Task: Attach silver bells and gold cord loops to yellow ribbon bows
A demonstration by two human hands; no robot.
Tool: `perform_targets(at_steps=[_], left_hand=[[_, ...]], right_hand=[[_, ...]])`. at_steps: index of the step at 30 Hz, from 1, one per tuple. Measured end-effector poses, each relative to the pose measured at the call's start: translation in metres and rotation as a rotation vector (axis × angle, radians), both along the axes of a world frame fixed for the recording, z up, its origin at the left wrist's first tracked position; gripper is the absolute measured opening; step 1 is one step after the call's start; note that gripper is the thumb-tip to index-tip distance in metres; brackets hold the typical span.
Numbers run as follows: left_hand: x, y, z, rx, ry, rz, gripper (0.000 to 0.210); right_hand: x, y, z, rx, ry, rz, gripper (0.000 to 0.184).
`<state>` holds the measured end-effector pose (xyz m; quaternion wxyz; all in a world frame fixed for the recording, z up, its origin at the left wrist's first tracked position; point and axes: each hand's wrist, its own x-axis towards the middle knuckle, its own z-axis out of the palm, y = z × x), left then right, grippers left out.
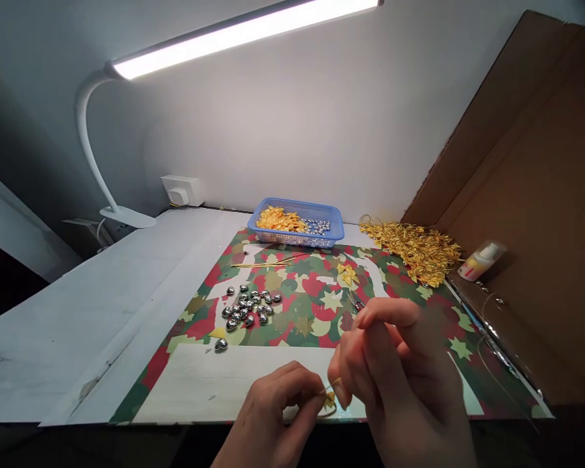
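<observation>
At the front edge of the table my left hand (285,400) is closed, with thumb and forefinger pinching a thin gold strand. A small yellow-gold piece (329,400) shows just beyond those fingertips, partly hidden. My right hand (394,364) is raised beside it, fingers curled and thumb against the forefinger. Its lower fingers meet the other end of the strand (332,385). The tip of a metal tool (355,301) shows behind the right hand, the rest covered. Further back lies a yellow ribbon-like flower (347,273). Silver heart-shaped beads (246,307) are scattered to the left.
A blue basket (338,227) at the back holds yellow pieces and silver beads. Gold wire-like sticks (266,264) lie before it. At right are a pile of gold pieces (414,247), a small bottle (481,261) and a cardboard wall (526,195). A lit lamp (248,38) hangs above.
</observation>
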<state>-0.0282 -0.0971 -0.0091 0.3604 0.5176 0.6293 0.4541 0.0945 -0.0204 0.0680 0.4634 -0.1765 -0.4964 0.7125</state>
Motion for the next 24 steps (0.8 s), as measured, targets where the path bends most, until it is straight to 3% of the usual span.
perform_targets(at_steps=[4, 6, 8, 11, 15, 24], left_hand=[[-0.003, -0.002, 0.002, -0.076, -0.440, 0.036, 0.014], [-0.005, -0.003, 0.008, -0.103, -0.599, 0.043, 0.018], [-0.005, -0.003, 0.014, -0.119, -0.661, 0.055, 0.021], [-0.002, -0.002, 0.021, -0.100, -0.638, 0.028, 0.019], [0.003, -0.001, 0.024, -0.067, -0.497, -0.003, 0.017], [0.002, 0.011, 0.013, 0.024, -0.363, 0.197, 0.014]], right_hand=[[0.019, -0.001, -0.014, -0.085, -0.085, -0.084, 0.024], [0.028, 0.002, -0.033, -0.045, -0.240, -0.120, 0.021], [0.033, 0.003, -0.054, 0.000, -0.461, -0.081, 0.032], [0.034, 0.000, -0.076, 0.180, -0.616, -0.057, 0.041], [0.027, -0.006, -0.080, 0.376, -0.698, -0.168, 0.037], [0.021, 0.015, -0.082, 0.144, -0.469, -0.156, 0.033]])
